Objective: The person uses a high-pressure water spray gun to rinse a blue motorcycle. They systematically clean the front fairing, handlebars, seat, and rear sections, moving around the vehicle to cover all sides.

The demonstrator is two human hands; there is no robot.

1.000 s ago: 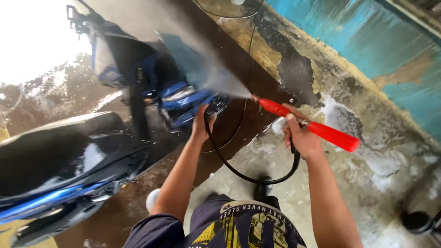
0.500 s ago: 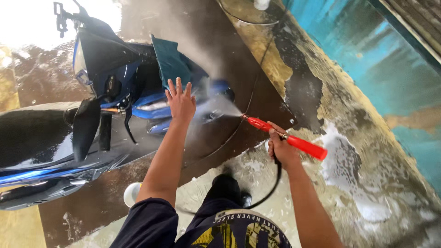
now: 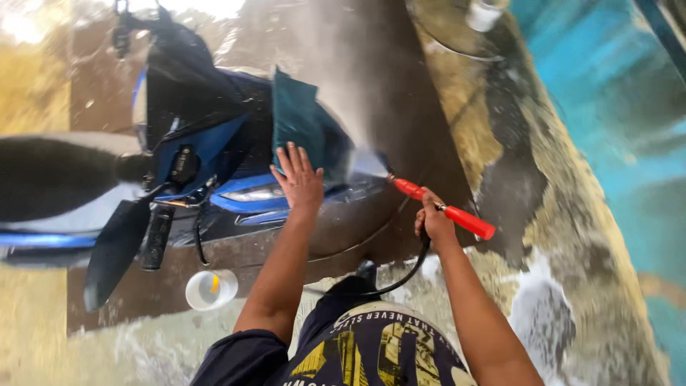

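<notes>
A blue and black motor scooter point(image 3: 200, 164) stands on the wet floor, its nose pointing right. My left hand point(image 3: 299, 180) is spread flat against the scooter's front panel, fingers apart, holding nothing. My right hand point(image 3: 433, 220) grips a red pressure-washer gun point(image 3: 443, 209) with a black hose point(image 3: 400, 279) hanging below it. A white jet of water point(image 3: 357, 136) shoots from the nozzle up across the scooter's front, throwing mist.
A white plastic cup point(image 3: 210, 289) sits on the wet floor below the scooter. A blue-painted wall point(image 3: 607, 107) runs along the right. Soapy foam point(image 3: 543, 314) lies on the floor at lower right. A round drain cover or basin point(image 3: 464, 32) shows at the top.
The view has swung toward the scooter's front. My left hand has gone from the hose to the front panel, fingers spread. The gun has turned more toward the scooter.
</notes>
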